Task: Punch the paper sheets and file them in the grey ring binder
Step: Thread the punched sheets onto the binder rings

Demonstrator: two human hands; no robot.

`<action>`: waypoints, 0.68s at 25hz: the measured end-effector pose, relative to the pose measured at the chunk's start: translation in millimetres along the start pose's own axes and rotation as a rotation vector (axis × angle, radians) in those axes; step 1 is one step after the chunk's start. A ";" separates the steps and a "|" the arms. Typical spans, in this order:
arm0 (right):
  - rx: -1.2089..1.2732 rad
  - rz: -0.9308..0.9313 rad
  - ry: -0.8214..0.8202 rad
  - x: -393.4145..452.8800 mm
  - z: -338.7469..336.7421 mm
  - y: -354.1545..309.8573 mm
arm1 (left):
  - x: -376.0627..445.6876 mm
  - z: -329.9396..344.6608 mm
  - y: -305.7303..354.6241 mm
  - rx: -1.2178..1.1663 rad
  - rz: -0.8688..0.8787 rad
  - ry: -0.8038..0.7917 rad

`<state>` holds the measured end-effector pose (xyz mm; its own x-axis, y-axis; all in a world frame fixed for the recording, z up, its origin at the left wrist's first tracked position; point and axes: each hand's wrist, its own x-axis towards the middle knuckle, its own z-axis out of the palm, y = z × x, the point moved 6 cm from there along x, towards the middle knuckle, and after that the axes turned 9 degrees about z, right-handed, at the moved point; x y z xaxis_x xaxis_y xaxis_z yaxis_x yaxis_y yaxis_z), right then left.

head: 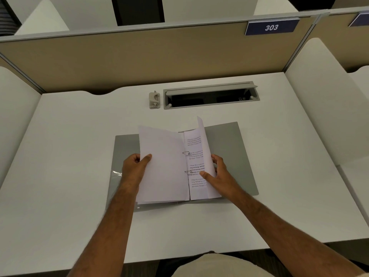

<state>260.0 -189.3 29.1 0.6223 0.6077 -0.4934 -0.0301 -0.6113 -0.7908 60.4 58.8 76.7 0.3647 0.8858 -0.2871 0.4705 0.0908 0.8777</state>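
Fingers of the left hand [134,169] are curled behind the outer edge of the blank sheets [162,166], with the thumb laid across their front, so that edge is pinched and lifted off the left cover. Fingers of the right hand [218,173] are tucked behind a raised sheet [206,156], and its thumb is pressed on the face of that sheet, low and near the printed page [196,168] exposed beside it. Both forearms are stretched in from the near edge of the white desk [69,156].

Between the two hands the two metal rings [186,153] are seen, closed through the inner margins of the paper, one above the other along the spine. The grey ring binder [229,148] is laid open and flat under everything, its covers spread to either side of the paper; a clear plastic pocket [114,174] is visible on the left cover, just beside the left wrist.

Further back, well apart from the binder, a small beige hole punch [154,100] is set on the desk, just beside the open cable tray [210,95]. Behind these a tan partition [119,58] is stood, and a blue plate marked 303 [272,27] is fixed to its top edge
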 end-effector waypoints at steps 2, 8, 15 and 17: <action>0.006 0.002 -0.004 -0.3 0.3 -0.5 | 4.0 -3.7 -10.0 0.074 -0.006 0.013; 0.009 -0.006 0.001 -0.6 0.8 -1.1 | -0.4 -4.7 -31.6 0.334 0.047 0.148; -0.022 -0.015 0.020 -5.0 5.0 -9.1 | -41.5 91.2 12.3 -0.053 0.020 -0.369; -0.038 -0.027 0.034 -5.4 5.7 -10.4 | -56.0 116.5 21.2 -0.097 -0.012 -0.468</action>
<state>252.5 -183.3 38.0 0.6488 0.6071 -0.4588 0.0163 -0.6139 -0.7892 143.5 -42.0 66.6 0.6925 0.5865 -0.4200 0.4080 0.1618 0.8986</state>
